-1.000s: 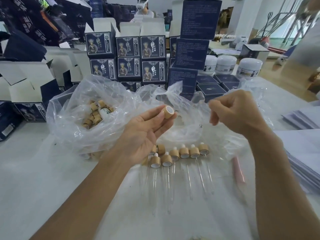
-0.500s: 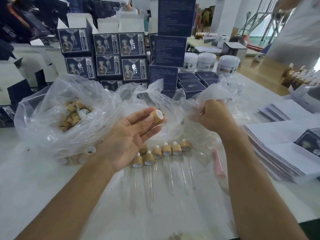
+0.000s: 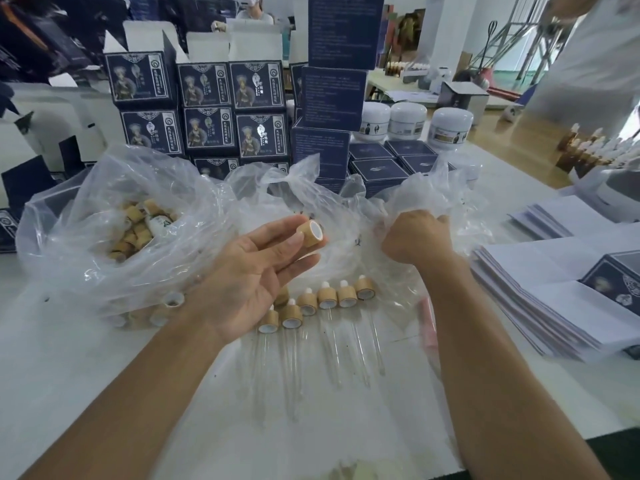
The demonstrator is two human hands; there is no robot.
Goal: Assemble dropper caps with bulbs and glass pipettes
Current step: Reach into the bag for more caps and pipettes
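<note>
The right hand (image 3: 417, 237) is knuckles-up with its fingers curled into the crumpled clear plastic bag (image 3: 433, 199), and whatever they grip beyond the plastic is hidden. The left hand (image 3: 249, 278) lies palm-up, thumb and fingertips pinching a wooden cap (image 3: 310, 233) above a row of finished droppers (image 3: 322, 299) on the table (image 3: 69, 358), their glass tubes faint and hard to trace. A second clear bag (image 3: 104, 216) at left holds loose wooden caps, blurred through the film.
</note>
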